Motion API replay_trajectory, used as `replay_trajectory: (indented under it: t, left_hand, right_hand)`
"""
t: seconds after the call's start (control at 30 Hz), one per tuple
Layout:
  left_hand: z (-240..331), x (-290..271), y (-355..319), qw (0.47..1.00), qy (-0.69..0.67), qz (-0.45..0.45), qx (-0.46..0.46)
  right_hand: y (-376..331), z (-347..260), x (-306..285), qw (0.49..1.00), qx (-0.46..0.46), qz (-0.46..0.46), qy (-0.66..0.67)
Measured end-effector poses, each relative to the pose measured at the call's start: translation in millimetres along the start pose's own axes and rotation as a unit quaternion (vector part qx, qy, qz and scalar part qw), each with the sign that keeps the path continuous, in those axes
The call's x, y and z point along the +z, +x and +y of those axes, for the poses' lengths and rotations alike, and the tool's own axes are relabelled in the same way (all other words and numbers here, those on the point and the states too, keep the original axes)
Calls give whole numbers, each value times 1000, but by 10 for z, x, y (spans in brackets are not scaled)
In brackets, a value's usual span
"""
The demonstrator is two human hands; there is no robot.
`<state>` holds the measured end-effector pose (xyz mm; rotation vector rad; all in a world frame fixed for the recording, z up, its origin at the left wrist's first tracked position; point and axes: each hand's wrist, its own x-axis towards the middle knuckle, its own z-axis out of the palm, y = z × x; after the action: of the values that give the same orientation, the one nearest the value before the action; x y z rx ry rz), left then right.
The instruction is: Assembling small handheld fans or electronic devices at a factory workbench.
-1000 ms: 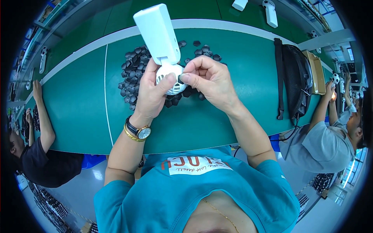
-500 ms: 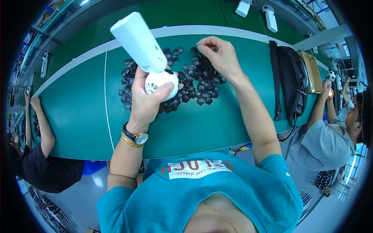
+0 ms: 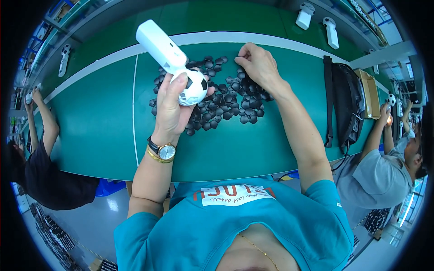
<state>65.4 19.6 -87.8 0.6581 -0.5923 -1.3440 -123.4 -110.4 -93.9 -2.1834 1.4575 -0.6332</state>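
My left hand (image 3: 170, 101) grips a white handheld fan (image 3: 162, 47) by its round head. That head is patterned like a football, with black patches showing, and the long white handle points up and to the left. Over the far right edge of a pile of small black pentagon pieces (image 3: 219, 106), my right hand (image 3: 258, 65) has its thumb and fingers pinched together. Whatever lies between those fingertips is hidden. The loose pieces spread across the green table under and between my hands.
A black mesh backpack (image 3: 347, 101) lies on the right, beside an open cardboard box (image 3: 370, 95). More white fans (image 3: 331, 34) lie on the green surface beyond the pale ledge. People work on either side, one in dark clothing (image 3: 54, 180), another in grey (image 3: 384, 169).
The fan has turned in my left hand, so its black patches now face up instead of the slotted side. My right thumb and fingers have drawn together. The whole view has shifted slightly.
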Motion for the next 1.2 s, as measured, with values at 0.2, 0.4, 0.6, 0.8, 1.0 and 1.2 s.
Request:
replay_trajectory:
  t: [0.2,0.4,0.6,0.8,1.0,1.2]
  left_hand:
    - [14,-73,-25,999,37,4,-31]
    - [-26,-57,-49,998,66,-12,-20]
    - [-71,-36,-27,986,141,0,89]
    - [-102,-42,-28,977,166,13,131]
    - [-112,-4,-38,957,229,19,180]
    - [-86,-85,-24,943,281,7,179]
  right_hand:
    - [-407,-507,-149,949,-39,-24,312]
    - [-765,-822,-16,937,-168,-43,303]
    - [-791,-825,138,946,-196,33,257]
    - [-815,-872,194,938,-183,74,287]
    - [-805,-843,241,940,-173,87,282]
    - [-793,-837,235,948,-147,83,269]
